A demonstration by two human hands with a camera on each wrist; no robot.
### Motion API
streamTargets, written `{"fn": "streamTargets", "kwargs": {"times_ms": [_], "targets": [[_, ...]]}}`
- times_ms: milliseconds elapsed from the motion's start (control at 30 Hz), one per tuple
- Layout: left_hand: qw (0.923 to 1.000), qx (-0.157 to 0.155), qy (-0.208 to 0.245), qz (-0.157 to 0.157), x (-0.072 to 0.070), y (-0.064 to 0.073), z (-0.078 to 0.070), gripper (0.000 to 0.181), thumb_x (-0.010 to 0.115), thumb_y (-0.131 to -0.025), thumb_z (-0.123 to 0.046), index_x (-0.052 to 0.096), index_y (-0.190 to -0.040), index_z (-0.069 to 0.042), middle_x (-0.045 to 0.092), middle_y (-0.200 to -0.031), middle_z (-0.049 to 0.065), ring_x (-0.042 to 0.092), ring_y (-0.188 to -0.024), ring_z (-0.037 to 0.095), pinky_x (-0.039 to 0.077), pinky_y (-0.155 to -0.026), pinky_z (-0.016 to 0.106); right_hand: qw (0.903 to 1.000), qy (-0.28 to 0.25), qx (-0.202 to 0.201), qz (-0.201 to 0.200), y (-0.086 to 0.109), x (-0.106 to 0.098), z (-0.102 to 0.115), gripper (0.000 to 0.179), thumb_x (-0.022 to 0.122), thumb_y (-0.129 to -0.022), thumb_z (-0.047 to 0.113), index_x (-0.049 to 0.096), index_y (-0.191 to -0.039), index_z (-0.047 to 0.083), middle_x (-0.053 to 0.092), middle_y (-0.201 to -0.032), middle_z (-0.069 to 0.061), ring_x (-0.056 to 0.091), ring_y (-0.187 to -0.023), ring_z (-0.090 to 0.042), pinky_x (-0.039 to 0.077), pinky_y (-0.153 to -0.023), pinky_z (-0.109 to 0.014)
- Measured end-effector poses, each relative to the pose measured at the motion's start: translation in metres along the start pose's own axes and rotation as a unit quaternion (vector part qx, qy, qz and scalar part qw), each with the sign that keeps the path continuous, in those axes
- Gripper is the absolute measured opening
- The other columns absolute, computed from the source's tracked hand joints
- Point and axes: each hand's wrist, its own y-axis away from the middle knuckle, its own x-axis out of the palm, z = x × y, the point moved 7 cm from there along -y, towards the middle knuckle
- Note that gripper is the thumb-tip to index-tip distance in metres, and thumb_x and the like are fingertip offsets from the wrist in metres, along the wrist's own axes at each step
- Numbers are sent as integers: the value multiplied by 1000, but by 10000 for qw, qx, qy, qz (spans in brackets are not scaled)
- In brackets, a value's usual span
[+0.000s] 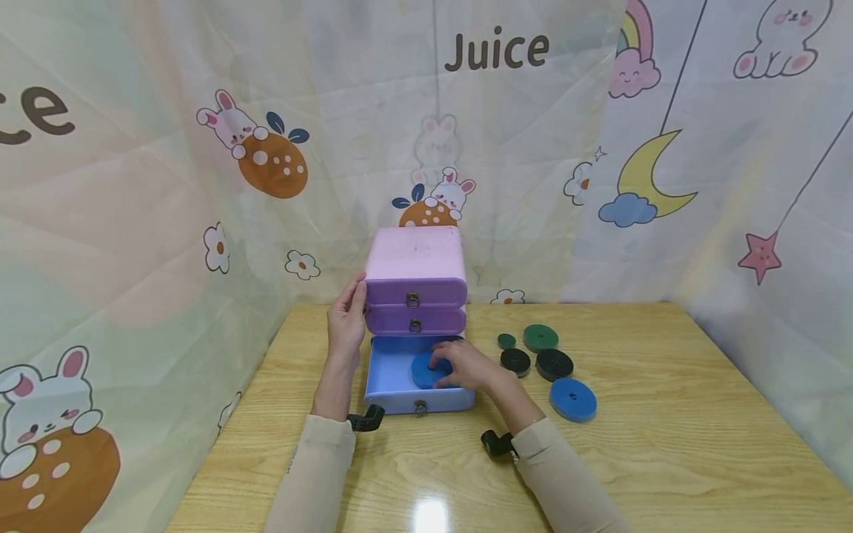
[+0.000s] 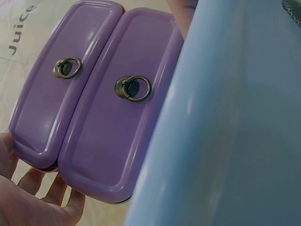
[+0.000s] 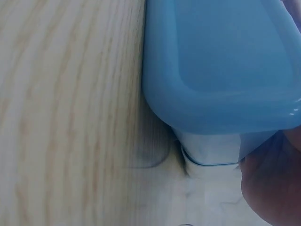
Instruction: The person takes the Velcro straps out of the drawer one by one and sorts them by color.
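A small chest of drawers with a pink top and two purple drawer fronts stands on the table. Its bottom blue drawer is pulled out. Inside that drawer lies a blue disc with a hole in its middle; my right hand reaches in from the right and holds it, thumb and fingers bent over it. My left hand steadies the chest's left side, fingers fairly straight against it. In the left wrist view, the left fingers touch the ends of the purple drawers. The right wrist view shows the blue drawer's front.
To the right on the wooden table lie a small green disc, a larger green disc, two black discs and another blue disc. A printed cloth hangs behind the chest.
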Motion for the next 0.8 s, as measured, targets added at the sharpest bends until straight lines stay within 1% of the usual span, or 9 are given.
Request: {"fn": "streamTargets", "kwargs": {"times_ms": [167, 267, 400, 533, 733, 800], "targets": [[10000, -39, -39, 11, -1, 1, 0, 49, 64, -99, -55, 64, -143, -34, 58, -152, -7, 56, -139, 13, 46, -118, 38, 9993, 347, -133, -51, -1, 2, 1, 32, 92, -80, 17, 74, -106, 11, 75, -117, -6, 66, -114, -27, 51, -104, -48], [10000, -20, -47, 40, 0, 1, -1, 51, 63, -99, -55, 63, -144, -31, 58, -153, -7, 56, -140, 13, 46, -118, 38, 9992, 381, -117, -34, -1, 3, 1, 32, 91, -82, 19, 73, -107, 12, 74, -118, -5, 65, -114, -27, 50, -106, -49], [10000, -5, -58, 43, 0, 1, -1, 53, 63, -99, -54, 63, -145, -29, 58, -153, -6, 56, -140, 13, 46, -118, 38, 9996, 249, -150, -17, 1, 2, 2, 29, 89, -84, 19, 73, -108, 11, 73, -120, -6, 64, -117, -28, 47, -109, -51], [10000, -33, -74, 22, 0, 1, -1, 53, 64, -98, -55, 63, -145, -29, 59, -151, -7, 57, -138, 13, 46, -118, 38, 9996, 15, -289, -26, 3, -1, 3, 28, 88, -86, 19, 73, -108, 12, 72, -120, -5, 64, -117, -27, 49, -107, -51], [10000, 23, -24, 37, 0, 0, -1, 55, 63, -100, -51, 60, -148, -23, 58, -153, -4, 55, -140, 15, 44, -119, 40, 9986, -504, -61, 123, 7, -5, 1, 27, 85, -89, 23, 71, -110, 14, 67, -127, -2, 59, -122, -24, 48, -110, -49], [10000, -5, -12, 19, -1, 0, 0, 54, 63, -100, -51, 61, -147, -24, 58, -153, -5, 56, -140, 15, 44, -119, 40, 9984, -555, 9, 140, 9, -7, 1, 27, 85, -89, 23, 70, -110, 15, 66, -128, -2, 58, -122, -24, 47, -111, -49]]}}
